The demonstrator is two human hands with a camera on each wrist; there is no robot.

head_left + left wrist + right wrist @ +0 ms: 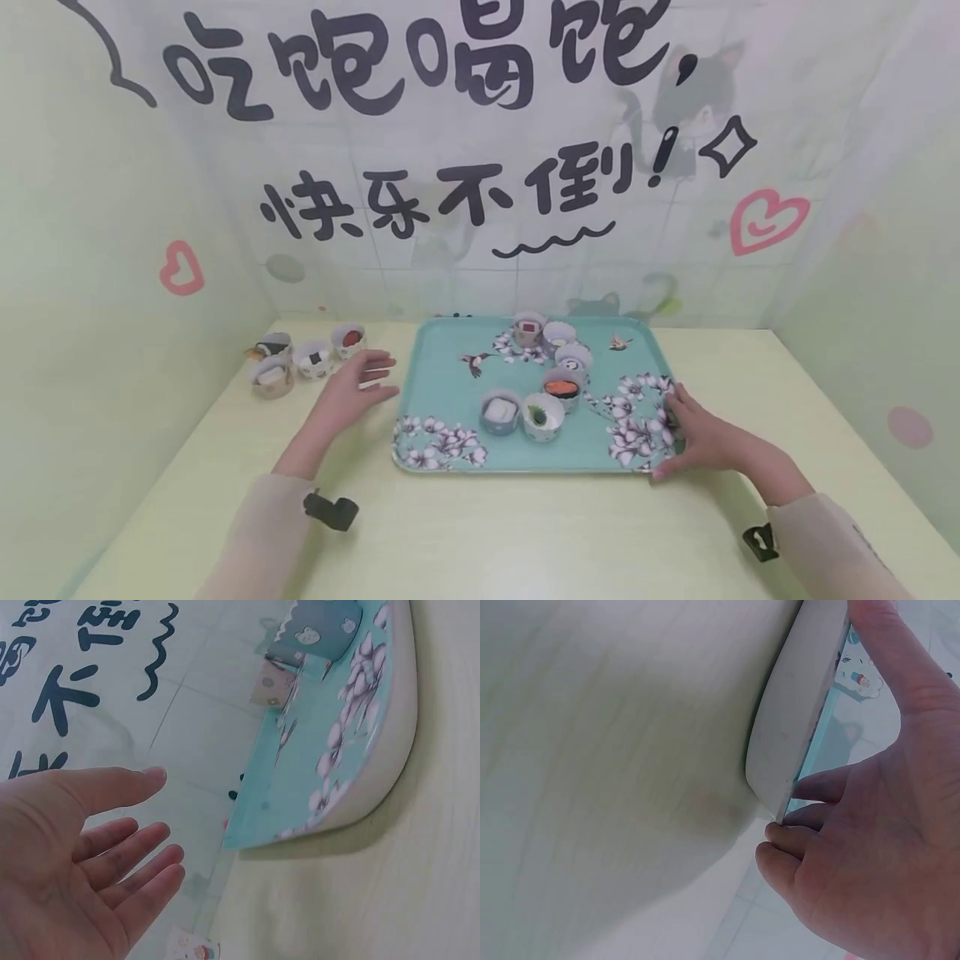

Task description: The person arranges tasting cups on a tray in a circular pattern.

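Observation:
My left hand [354, 392] is held out just left of the turquoise tray [450, 375], thumb apart from the fingers and nothing in the palm. In the left wrist view, the fingers stop short of the tray's rim [405, 690]. With my right hand [701, 433] I hold the tray at its near right corner, thumb by the front edge and fingertips over the right rim. Several small paper cups with sushi-like pieces stand on the tray, among them a cup with a white piece [500, 412], one with a green piece [543, 417] and one with an orange piece [562, 389].
Left of the tray, several more cups cluster on the pale table [487, 533], including a cup with a red piece [349, 340] and one with a black-and-white piece [313, 359]. A wall [450, 283] with black lettering rises behind; side walls flank the table.

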